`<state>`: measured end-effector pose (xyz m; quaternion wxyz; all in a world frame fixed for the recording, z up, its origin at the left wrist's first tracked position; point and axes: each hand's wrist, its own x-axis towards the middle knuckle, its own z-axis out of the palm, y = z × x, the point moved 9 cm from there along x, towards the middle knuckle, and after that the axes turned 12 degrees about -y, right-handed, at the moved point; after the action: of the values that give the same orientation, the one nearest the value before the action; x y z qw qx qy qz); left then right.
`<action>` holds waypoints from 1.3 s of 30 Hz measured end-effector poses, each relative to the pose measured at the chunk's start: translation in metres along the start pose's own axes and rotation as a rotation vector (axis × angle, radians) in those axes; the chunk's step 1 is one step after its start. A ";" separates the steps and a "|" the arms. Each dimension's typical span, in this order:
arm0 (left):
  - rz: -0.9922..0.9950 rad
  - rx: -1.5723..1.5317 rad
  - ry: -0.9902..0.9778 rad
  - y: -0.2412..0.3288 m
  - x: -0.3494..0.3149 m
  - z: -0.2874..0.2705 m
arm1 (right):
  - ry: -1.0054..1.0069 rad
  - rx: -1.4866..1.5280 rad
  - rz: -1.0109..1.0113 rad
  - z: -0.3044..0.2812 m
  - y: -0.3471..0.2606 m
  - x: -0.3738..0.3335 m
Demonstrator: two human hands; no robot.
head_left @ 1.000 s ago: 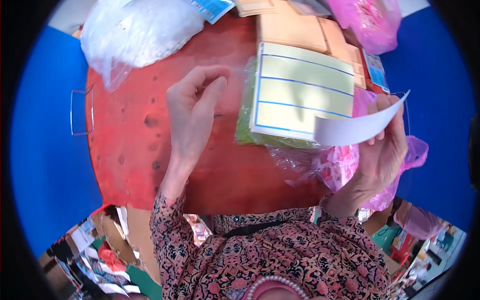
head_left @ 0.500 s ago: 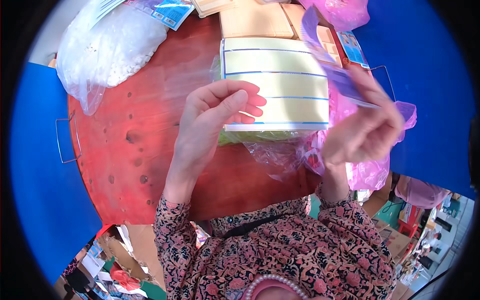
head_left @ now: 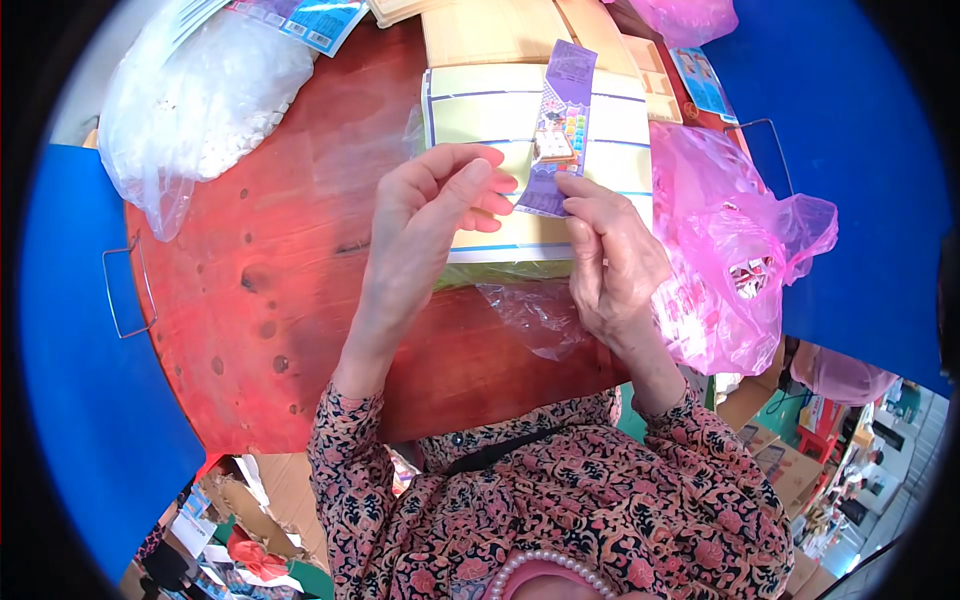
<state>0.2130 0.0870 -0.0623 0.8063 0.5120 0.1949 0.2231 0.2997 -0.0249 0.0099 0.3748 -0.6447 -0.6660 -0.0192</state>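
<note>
My right hand (head_left: 620,250) pinches the lower end of a narrow purple printed card strip (head_left: 563,125) between thumb and fingers. The strip stands tilted over a stack of cream-yellow sheets (head_left: 610,115) with blue lines across them. Colourful small squares and a picture show on its face. My left hand (head_left: 425,215) hovers at the left edge of the sheets, just left of the strip's lower end. Its fingers are loosely curled and a little apart, with nothing seen in them. Green and clear plastic wrap (head_left: 530,305) sticks out from under the sheets' near edge.
A clear bag of small white pieces (head_left: 210,110) lies at the far left of the red table (head_left: 300,270). Pink plastic bags (head_left: 725,300) sit at the right. Wooden trays (head_left: 500,35) and blue printed cards (head_left: 705,85) are behind. Blue panels flank both sides.
My right hand has come in from the right, bringing the purple card strip over the sheets beside my left hand. The left hand has barely moved. More of the pink bag shows.
</note>
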 end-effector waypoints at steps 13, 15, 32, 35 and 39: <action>0.027 0.073 0.019 -0.006 0.010 -0.003 | -0.229 0.088 0.078 0.008 0.012 0.004; 0.027 0.085 0.017 -0.006 0.011 -0.003 | -0.261 0.094 0.092 0.004 0.014 0.006; 0.267 0.594 0.422 0.037 -0.016 -0.047 | -0.076 -0.080 0.214 -0.027 0.011 -0.009; 0.171 0.575 0.317 0.020 -0.003 -0.052 | 0.005 -0.144 0.264 -0.028 0.022 -0.008; 0.157 0.529 0.298 0.012 0.001 -0.060 | 0.018 0.067 0.510 -0.023 0.049 -0.011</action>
<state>0.1796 0.1368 -0.0753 0.5878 0.6793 0.3223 0.2987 0.3517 -0.0380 -0.0017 0.3943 -0.7788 -0.4791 0.0922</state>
